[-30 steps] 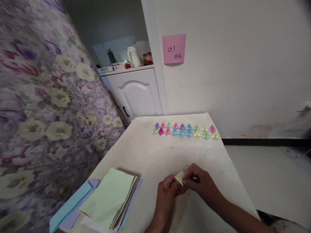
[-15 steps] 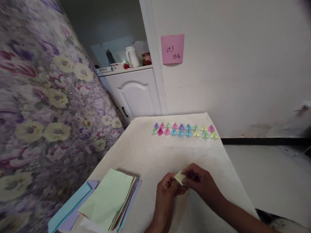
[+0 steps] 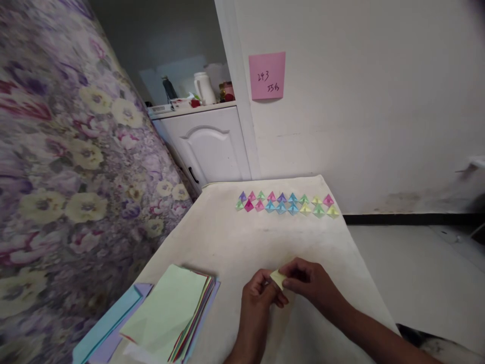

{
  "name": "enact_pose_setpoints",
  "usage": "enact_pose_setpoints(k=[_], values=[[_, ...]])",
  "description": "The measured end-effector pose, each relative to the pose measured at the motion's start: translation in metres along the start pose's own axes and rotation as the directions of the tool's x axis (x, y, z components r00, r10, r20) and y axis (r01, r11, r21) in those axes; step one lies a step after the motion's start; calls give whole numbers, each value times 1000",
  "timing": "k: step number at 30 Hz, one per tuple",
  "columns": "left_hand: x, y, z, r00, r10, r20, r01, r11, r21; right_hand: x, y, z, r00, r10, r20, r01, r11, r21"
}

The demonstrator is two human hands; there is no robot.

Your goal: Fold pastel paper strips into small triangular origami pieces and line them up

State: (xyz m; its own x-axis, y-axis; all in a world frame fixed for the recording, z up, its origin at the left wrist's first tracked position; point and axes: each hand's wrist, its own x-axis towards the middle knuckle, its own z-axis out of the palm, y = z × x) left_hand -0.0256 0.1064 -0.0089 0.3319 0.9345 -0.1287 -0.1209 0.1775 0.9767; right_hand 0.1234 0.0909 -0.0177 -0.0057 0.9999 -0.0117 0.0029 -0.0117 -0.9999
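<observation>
A small pale yellow folded paper is held above the near part of the table. My left hand pinches it from the left, fingers curled behind it. From the right, the thumb and forefinger of my right hand grip its other side. The fingers cover part of its edges. Farther back, two rows of small folded paper pieces in purple, pink, green, blue and yellow lie on the table.
The table has a cream cloth. At its near left lies a stack of coloured paper, pale green on top, beside blue and purple sheets. A floral curtain hangs left; a white cabinet stands behind.
Both hands still hold the yellow paper, which has turned a little. The fingers of my right hand have shifted slightly along its edge. The view has moved slightly.
</observation>
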Motion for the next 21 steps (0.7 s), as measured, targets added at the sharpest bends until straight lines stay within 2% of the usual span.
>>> enact_pose_setpoints(k=[8, 10, 15, 21], values=[[0, 2, 0, 1000, 8, -15, -7, 1000, 27, -1, -6, 0, 996, -81, -34, 73, 981, -180], [0, 3, 0, 1000, -1, -12, 2, 999, 40, -1, -6, 0, 999, -37, -10, 35, 989, -141], [1, 1, -2, 999, -23, -39, 26, 995, 95, 0, 1, 0, 999, 30, 42, -34, 996, 88], [3, -1, -2, 998, -22, -57, 27, 995, 94, 3, 7, 0, 998, 59, 23, -61, 989, 133]])
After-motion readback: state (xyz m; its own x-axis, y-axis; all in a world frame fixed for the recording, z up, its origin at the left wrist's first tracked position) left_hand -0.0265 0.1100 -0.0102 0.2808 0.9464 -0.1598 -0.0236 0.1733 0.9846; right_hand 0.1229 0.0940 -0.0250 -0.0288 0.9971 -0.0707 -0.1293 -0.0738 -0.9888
